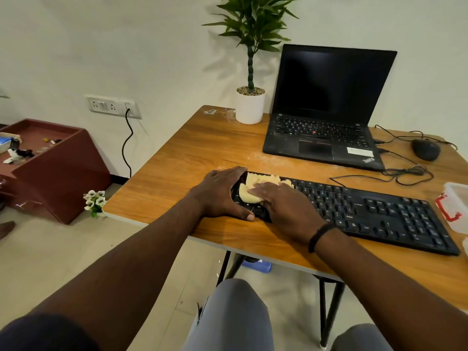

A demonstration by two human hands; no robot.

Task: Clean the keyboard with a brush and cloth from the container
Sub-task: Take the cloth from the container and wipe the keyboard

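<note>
Left hand (pixel 219 192): grips the left end of the keyboard (pixel 367 209).
Right hand (pixel 283 201): fingers flat, pressing yellow cloth (pixel 249 190) onto the left keys.
Keyboard: on the bench (pixel 192 148), before the laptop (pixel 326 107).

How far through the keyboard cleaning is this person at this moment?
Done: the cloth is out of the container, which sits at the table's right edge. In hand: the right hand presses the cloth flat on the keyboard at its left end, while the left hand grips that end. Left: the remaining keys to the right. No brush is visible, so brushing cannot be judged.
</note>
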